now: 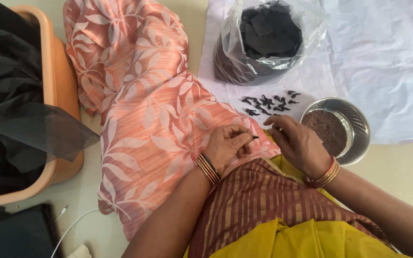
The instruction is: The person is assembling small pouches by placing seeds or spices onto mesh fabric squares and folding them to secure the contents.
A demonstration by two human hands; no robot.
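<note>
We see the left hand [225,145] resting on a peach leaf-print cloth [154,119], its fingers pinched on a small dark piece [255,137]. Just right, the right hand [296,141] curls narrow beside a steel bowl [359,125]. Farther lie finished dark pieces [269,102], then a plastic bag [268,40].

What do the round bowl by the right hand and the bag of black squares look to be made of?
The bowl looks like steel: silvery, with a shiny rim and soft reflections. The bag seems thin clear plastic: see-through, crinkled, glossy highlights. The black squares inside may be cloth or paper; unclear.
</note>
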